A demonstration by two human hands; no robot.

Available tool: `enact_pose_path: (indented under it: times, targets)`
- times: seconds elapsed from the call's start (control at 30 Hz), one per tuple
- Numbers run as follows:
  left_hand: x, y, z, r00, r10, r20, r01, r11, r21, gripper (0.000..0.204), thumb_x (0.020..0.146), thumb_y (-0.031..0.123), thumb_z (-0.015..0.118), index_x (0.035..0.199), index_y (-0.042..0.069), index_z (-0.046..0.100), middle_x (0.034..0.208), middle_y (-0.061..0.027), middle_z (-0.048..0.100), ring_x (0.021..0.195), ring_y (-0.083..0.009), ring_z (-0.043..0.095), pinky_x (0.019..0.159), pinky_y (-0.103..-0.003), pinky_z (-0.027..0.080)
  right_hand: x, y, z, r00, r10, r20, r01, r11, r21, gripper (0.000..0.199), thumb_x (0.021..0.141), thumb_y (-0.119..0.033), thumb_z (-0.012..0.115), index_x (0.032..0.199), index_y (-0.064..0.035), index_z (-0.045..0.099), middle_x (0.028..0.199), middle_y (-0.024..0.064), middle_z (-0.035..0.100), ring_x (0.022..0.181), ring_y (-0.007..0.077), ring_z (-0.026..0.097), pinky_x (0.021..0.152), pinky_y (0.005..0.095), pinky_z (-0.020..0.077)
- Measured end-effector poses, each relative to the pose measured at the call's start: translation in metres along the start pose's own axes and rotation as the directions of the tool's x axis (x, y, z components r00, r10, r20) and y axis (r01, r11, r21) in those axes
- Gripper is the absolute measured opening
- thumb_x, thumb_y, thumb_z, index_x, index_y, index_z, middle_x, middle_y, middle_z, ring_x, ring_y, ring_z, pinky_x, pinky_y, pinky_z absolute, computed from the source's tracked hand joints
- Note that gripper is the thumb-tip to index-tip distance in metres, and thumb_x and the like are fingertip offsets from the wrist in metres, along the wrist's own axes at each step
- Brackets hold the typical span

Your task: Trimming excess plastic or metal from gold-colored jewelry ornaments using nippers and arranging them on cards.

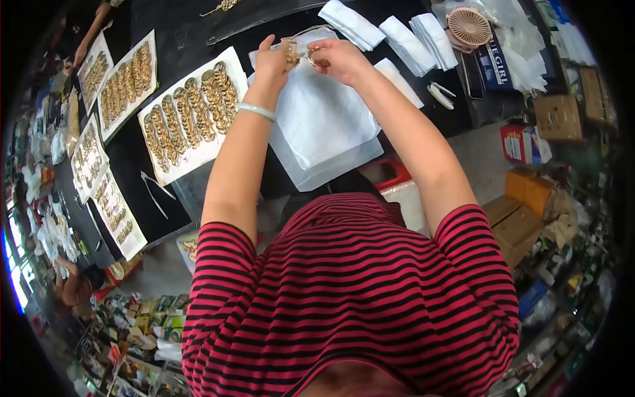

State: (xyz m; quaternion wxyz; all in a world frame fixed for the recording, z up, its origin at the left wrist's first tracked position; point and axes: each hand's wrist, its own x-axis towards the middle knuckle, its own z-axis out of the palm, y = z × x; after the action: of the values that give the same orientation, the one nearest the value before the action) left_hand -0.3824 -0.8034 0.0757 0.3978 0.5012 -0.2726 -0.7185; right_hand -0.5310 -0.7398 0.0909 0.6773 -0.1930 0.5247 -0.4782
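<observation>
Both of my hands meet over a white cloth (324, 119) at the far part of the black table. My left hand (270, 66) is closed, pinching a small gold-coloured jewelry piece (292, 54). Just beside it, my right hand (342, 61) grips another gold-coloured part (313, 57) between thumb and fingers. Whether the two parts are joined is too small to make out. Under the cloth lies a translucent plastic sheet (317, 175). A white board (192, 162) bearing rows of gold-coloured chain jewelry lies left of my left forearm.
More jewelry boards (135, 239) stand further left. Tweezers (155, 195) lie on the table's left part. Folded white cloths (405, 46), a pink fan (469, 28) and white tweezers (440, 96) are at the right. Another person's arm (91, 33) reaches in at the far left.
</observation>
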Motion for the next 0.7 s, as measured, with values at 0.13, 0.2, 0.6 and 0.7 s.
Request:
enact_pose_path:
  times: [0.13,0.2,0.6,0.7]
  targets:
    - [0.036,-0.039,-0.028,0.991,0.086,-0.103,-0.045,0.936,0.349,0.046,0.083,0.004,0.065,0.128,0.001,0.055,0.092,-0.0110,0.067,0.071,-0.0149,0.062,0.058,-0.028,0.048,0.012,0.034,-0.021,0.963,-0.086,-0.254,-0.029,0.908,-0.418,0.040,0.074,-0.002,0.071,0.113,0.0010,0.061,0.085,0.0083,0.062,0.068,0.0147,0.061,0.062,0.0285,0.0529]
    - [0.025,-0.049,-0.032,1.000,0.022,-0.021,-0.010,0.881,0.474,0.046,0.082,0.003,0.065,0.126,0.000,0.057,0.083,-0.0093,0.067,0.069,-0.0139,0.061,0.060,-0.027,0.048,0.010,0.062,-0.043,0.896,-0.210,-0.391,-0.094,0.772,-0.629,0.043,0.071,-0.007,0.077,0.110,0.0015,0.061,0.082,0.0068,0.062,0.067,0.0147,0.063,0.060,0.0290,0.0559]
    - [0.005,-0.087,-0.005,0.902,0.421,-0.102,0.007,0.221,0.975,0.041,0.080,0.028,0.071,0.108,-0.002,0.066,0.085,-0.0203,0.069,0.081,-0.0314,0.068,0.074,-0.036,0.053,0.009,0.103,-0.075,0.961,-0.199,-0.194,0.026,0.758,-0.652,0.026,0.074,-0.004,0.077,0.094,0.0019,0.062,0.078,0.0031,0.060,0.068,0.0109,0.062,0.058,0.0266,0.0570]
    - [0.017,-0.088,0.005,0.857,0.486,-0.173,0.140,0.103,0.985,0.036,0.078,0.024,0.075,0.102,-0.001,0.065,0.083,-0.0153,0.070,0.081,-0.0244,0.068,0.072,-0.034,0.053,0.007,0.081,-0.060,0.978,0.005,-0.209,-0.115,0.847,-0.519,0.022,0.076,-0.005,0.077,0.092,0.0003,0.062,0.079,0.0019,0.062,0.067,0.0092,0.062,0.056,0.0253,0.0550]
